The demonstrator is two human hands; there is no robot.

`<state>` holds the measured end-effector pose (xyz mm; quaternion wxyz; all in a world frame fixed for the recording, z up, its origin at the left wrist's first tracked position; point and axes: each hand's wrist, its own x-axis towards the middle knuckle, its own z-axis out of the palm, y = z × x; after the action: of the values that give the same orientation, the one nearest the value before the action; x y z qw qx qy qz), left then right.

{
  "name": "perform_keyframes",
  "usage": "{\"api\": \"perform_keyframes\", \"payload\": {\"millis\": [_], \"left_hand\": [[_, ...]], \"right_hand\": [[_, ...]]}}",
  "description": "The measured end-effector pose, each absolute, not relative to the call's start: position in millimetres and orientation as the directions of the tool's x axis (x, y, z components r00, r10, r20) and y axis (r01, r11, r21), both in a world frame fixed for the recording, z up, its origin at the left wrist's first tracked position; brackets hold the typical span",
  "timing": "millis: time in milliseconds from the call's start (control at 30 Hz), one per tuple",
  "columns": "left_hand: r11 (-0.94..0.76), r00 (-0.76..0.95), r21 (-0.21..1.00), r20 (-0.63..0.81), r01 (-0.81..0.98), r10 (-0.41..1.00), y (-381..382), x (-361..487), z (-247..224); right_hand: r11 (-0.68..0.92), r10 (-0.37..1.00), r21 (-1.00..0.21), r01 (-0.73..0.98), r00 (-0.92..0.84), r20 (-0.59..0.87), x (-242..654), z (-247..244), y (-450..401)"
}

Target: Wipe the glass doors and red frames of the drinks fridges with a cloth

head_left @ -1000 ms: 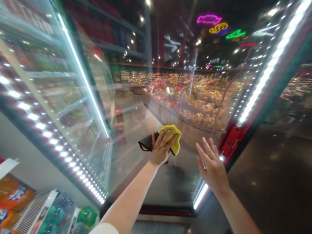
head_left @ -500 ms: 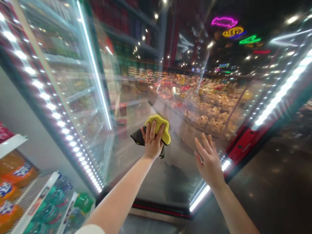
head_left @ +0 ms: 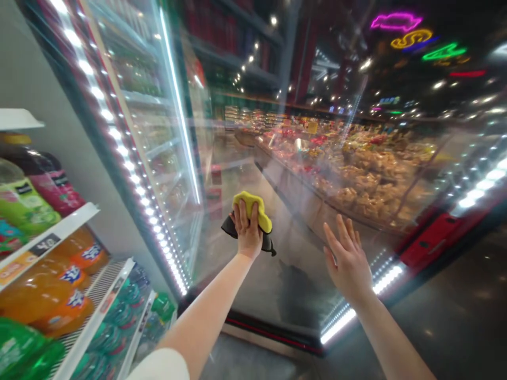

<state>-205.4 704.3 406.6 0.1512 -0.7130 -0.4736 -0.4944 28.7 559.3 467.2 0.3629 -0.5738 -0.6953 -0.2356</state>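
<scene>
Under my left hand (head_left: 249, 235) a yellow and dark grey cleaning cloth (head_left: 253, 208) is pressed against the glass door (head_left: 253, 295). My fingers lie over its yellow side, and the grey part sticks out to the left and below. To the right, my right hand (head_left: 348, 261) is raised with its fingers apart and holds nothing. It is beside the glass near the door's lit edge; whether the palm touches the pane I cannot tell.
Shelves at left hold orange soda bottles (head_left: 59, 285), green bottles (head_left: 27, 348) and a dark-capped row above. Bright LED strips (head_left: 137, 179) line the frame. A red fitting (head_left: 430, 240) sits on the door's right edge. Beyond the glass stands a long produce display (head_left: 368, 174).
The view has turned left, bringing more shelf bottles into sight. My left hand and the cloth have shifted slightly left and down against the scene behind the glass. My right hand stays spread.
</scene>
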Motion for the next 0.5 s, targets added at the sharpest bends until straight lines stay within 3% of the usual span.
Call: {"api": "perform_keyframes", "payload": {"millis": [100,200,267,400,500], "left_hand": [[-0.572,0.220,0.124,0.841,0.811,0.495,696,-206,378],[-0.637,0.377,0.005,0.803,0.771,0.462,702,-205,389],[-0.625,0.318,0.066,0.816,0.778,0.482,712,-213,409],[-0.515,-0.066,0.378,0.849,0.770,0.525,726,-237,413],[-0.512,-0.118,0.432,0.837,0.742,0.534,720,-242,384]], "right_hand": [[0.261,0.629,-0.058,0.963,-0.124,0.768,16,471,563],[0.275,0.613,-0.004,0.961,-0.172,0.771,3,481,574],[0.251,0.619,0.032,0.967,-0.186,0.763,-3,487,580],[0.182,0.665,0.098,0.978,-0.196,0.720,-11,486,585],[0.181,0.683,0.142,0.973,-0.228,0.693,-21,480,587]]}}
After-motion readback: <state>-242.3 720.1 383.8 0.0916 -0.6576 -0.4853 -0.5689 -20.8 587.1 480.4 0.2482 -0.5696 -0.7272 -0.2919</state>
